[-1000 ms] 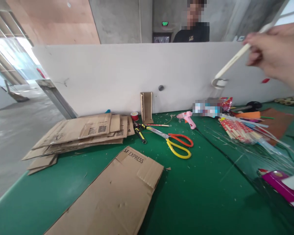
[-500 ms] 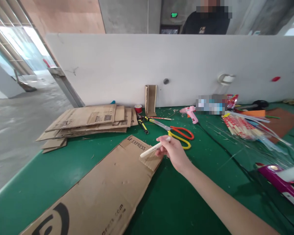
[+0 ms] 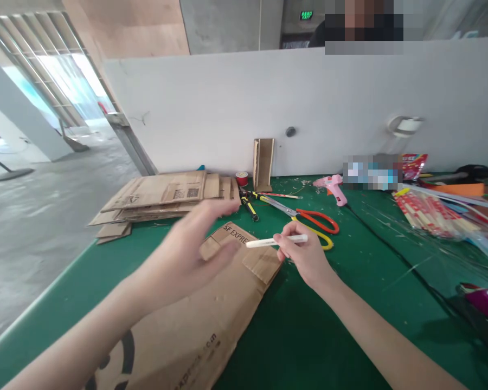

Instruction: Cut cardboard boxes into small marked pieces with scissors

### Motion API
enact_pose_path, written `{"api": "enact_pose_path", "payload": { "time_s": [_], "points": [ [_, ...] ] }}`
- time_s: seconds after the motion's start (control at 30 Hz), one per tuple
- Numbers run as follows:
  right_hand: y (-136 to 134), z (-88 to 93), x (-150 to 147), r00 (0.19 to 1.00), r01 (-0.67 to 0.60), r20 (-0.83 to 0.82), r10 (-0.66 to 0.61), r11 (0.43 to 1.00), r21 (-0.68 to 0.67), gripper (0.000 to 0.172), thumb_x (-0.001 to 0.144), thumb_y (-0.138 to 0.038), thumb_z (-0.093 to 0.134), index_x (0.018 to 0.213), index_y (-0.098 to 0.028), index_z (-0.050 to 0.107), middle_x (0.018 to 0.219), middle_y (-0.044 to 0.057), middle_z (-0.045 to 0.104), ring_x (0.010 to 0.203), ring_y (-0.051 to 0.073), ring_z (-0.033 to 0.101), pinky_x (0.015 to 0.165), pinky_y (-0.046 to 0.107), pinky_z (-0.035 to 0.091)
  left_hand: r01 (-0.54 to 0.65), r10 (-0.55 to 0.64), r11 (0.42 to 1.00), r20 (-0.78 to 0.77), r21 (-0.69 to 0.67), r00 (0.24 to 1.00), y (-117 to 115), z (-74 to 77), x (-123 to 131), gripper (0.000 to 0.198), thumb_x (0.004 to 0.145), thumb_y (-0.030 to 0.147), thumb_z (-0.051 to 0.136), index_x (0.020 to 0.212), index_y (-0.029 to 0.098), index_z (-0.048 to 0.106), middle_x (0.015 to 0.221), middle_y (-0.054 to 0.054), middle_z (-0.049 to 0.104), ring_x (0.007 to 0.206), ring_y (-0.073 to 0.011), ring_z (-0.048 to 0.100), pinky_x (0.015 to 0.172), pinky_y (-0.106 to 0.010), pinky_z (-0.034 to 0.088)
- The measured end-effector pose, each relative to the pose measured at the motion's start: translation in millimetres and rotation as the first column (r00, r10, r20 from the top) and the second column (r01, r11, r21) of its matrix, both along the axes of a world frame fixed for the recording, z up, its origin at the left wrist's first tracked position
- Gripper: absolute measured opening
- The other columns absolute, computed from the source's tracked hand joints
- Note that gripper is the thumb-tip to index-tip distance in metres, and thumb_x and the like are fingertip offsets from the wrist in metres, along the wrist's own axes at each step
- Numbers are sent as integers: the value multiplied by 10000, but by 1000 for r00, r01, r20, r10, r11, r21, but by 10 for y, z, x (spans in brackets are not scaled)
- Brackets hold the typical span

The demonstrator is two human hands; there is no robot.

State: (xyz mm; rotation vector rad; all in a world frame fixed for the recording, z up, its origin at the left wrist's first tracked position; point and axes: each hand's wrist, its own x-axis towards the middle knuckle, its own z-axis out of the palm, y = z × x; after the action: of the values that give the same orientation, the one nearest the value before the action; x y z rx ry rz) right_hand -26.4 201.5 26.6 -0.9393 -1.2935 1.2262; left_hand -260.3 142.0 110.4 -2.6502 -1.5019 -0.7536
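Pen [image 3: 276, 241] pinched in right grip [image 3: 305, 257], above cardboard sheet [image 3: 211, 309].

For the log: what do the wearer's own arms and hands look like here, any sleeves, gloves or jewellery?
Both are bare. The left hand and the right hand wear no gloves, and no rings show, though the left is motion-blurred. The left forearm and right forearm are uncovered to the frame's edge; no sleeve, watch or bracelet shows.

The right hand [image 3: 307, 257] pinches a white pen [image 3: 276, 241] over flattened cardboard [image 3: 211, 319]; the left hand [image 3: 191, 252] hovers open.
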Motion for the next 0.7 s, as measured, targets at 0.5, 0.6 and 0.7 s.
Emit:
{"api": "enact_pose_path", "payload": {
  "time_s": [0.5, 0.6, 0.7],
  "points": [
    [-232, 77, -147, 920, -391, -64, 386, 914, -113, 268, 865, -419, 569, 779, -174, 634, 613, -12, 623, 436, 86, 548, 407, 211, 460, 22, -131, 951, -337, -309, 933, 111, -289, 289, 332, 984, 353, 264, 837, 163, 493, 698, -34, 622, 585, -143, 577, 490, -238, 331],
    [-224, 86, -165, 913, -402, -133, 386, 907, -127, 241, 834, -419, 615, 846, -180, 647, 639, -9, 624, 474, 90, 558, 422, 212, 469, -26, -69, 963, -337, -269, 939, 120, -320, 255, 337, 979, 349, 263, 821, 167, 499, 696, -34, 622, 587, -150, 572, 490, -246, 309],
    [-243, 95, -223, 920, -327, -266, 287, 937, -121, 240, 785, -384, 681, 946, -209, 647, 804, 9, 636, 693, 119, 608, 566, 237, 523, -161, 106, 971, -287, -178, 952, 45, -392, 327, 375, 969, 341, 253, 734, 177, 495, 631, -22, 598, 528, -142, 540, 469, -252, 276]
  ]
}}
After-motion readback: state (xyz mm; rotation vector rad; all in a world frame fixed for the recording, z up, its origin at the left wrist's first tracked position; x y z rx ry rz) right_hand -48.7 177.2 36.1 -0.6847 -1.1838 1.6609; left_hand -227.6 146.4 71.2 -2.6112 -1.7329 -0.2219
